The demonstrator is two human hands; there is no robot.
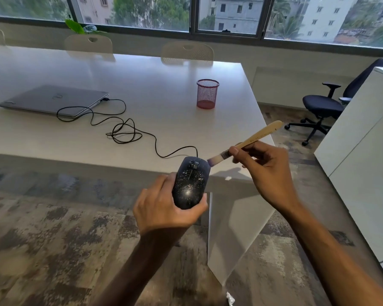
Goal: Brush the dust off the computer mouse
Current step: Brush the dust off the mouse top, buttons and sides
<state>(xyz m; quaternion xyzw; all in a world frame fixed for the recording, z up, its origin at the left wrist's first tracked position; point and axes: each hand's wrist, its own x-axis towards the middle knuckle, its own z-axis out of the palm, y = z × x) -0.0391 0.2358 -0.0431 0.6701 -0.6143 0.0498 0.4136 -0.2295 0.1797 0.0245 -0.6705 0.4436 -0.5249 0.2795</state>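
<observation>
A black wired computer mouse (189,183), speckled with pale dust, is lifted off the white table (75,138) just past its near edge. My left hand (164,208) grips it from below and the sides, thumb on the right flank. My right hand (263,171) pinches the wooden handle of a small flat paintbrush (250,140). Its pale bristles touch the mouse's front right corner beside the scroll wheel. The handle points up and to the right.
The mouse's black cable (124,131) loops across the table to a closed grey laptop (53,100) at the left. A red mesh pen cup (207,93) stands at mid-table. A dark office chair (323,107) and a white cabinet (363,151) are at the right.
</observation>
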